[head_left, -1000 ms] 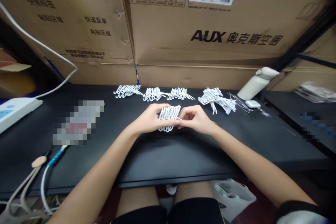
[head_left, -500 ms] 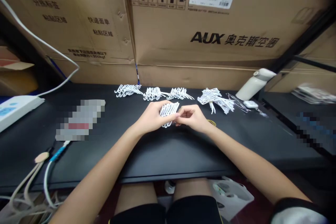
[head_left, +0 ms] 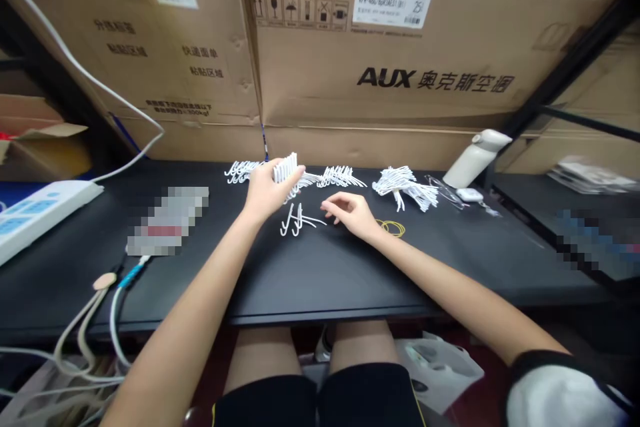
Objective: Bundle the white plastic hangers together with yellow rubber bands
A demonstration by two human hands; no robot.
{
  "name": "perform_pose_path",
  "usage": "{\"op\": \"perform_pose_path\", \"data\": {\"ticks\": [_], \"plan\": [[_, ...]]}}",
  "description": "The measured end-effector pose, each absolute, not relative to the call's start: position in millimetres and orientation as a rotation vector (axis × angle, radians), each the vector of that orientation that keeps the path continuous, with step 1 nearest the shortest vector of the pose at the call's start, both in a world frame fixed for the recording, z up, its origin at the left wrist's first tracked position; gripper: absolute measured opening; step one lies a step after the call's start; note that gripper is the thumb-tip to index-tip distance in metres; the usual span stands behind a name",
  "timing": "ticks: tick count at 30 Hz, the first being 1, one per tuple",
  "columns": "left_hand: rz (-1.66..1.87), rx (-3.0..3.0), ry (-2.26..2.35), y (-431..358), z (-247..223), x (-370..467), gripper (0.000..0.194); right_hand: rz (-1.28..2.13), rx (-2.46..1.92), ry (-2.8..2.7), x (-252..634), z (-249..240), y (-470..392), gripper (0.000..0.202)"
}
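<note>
My left hand (head_left: 269, 188) is closed round a bundle of white hooks (head_left: 286, 168), held just above the row of hook piles at the back of the black table. A few loose white hooks (head_left: 296, 220) lie on the table between my hands. To their right is my right hand (head_left: 349, 211), its fingers curved and apart with nothing visible in them. Several yellow rubber bands (head_left: 391, 228) lie beside my right wrist. Along the back sit a left pile of hooks (head_left: 241, 171), a middle pile (head_left: 340, 176) and a larger crossed pile (head_left: 407, 187). My left hand partly hides another pile.
Large cardboard boxes (head_left: 390, 93) stand behind the table (head_left: 340, 283). A white bottle (head_left: 473, 160) leans at the back right, near a small white case (head_left: 470, 195). On the left are a power strip (head_left: 45, 213), a blurred-out flat object (head_left: 167, 220) and cables.
My left hand has moved left and back with its bundle. My right hand has come apart from it, and a few loose hooks now show on the table between them.
</note>
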State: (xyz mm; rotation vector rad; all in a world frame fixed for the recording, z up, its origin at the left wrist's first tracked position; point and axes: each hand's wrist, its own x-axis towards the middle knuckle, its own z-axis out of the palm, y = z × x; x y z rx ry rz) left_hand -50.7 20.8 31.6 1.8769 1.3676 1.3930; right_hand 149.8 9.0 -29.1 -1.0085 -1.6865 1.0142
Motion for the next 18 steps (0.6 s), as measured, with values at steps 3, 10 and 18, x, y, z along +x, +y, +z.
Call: {"op": "perform_pose_path", "data": {"ticks": [3,10,18], "plan": [[1.46,1.916,1.473,30,23,-54,0.036,0.864,-1.031,-1.886,144,-29,12,0.034],[1.516,1.79,1.386,27,10,-59,0.037,0.647,-0.977,-2.154,124,-28,16,0.03],[1.49,1.495,1.315,31,3,-63,0.038,0.682,-1.036,-2.206,139,-30,35,0.018]]}}
